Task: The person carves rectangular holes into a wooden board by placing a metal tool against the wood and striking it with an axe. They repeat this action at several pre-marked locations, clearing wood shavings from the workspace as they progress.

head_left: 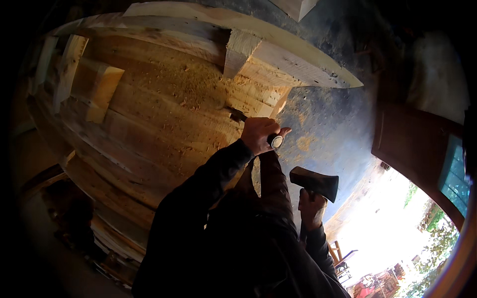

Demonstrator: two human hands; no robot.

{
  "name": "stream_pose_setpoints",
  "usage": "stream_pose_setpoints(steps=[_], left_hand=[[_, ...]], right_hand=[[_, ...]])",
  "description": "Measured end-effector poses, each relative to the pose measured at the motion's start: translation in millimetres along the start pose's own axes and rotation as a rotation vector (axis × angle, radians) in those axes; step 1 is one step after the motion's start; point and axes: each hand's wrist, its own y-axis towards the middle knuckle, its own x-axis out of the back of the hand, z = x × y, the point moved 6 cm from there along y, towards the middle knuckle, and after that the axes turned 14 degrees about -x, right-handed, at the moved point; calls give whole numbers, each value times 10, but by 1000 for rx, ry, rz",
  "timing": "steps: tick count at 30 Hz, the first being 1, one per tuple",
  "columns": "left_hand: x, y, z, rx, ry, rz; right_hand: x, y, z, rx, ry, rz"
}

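Observation:
My left hand (256,133) is wrapped round the handle of a chisel (277,142), its butt end facing toward me. The chisel's dark blade points away to the upper left, at a small dark notch (233,117) in a broad timber surface (169,129); whether its edge touches the wood I cannot tell. Lower and to the right, my right hand (312,209) grips an axe (315,183) close under its head. The axe head is raised apart from the chisel's butt. Wood chips and sawdust (198,87) lie on the timber beyond my left hand.
A thick wooden block (243,52) and a long curved plank (298,37) edge the timber's far side. Several upright wood pieces (104,94) stand at the left. Grey floor (328,124) runs along the right, toward a brown door (410,141) and a bright opening.

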Motion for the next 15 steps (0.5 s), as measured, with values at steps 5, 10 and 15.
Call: stream_pose_setpoints(steps=[5,10,15], left_hand=[[120,34,0,5,-45,-83],[127,20,-8,-35,-61,-109],[200,-2,-7,-11,-27,-133]], right_hand=[[69,-173,653,232,399,18],[-358,8,836,511,-31,-119],[-446,170,1210,432,-54,-81]])
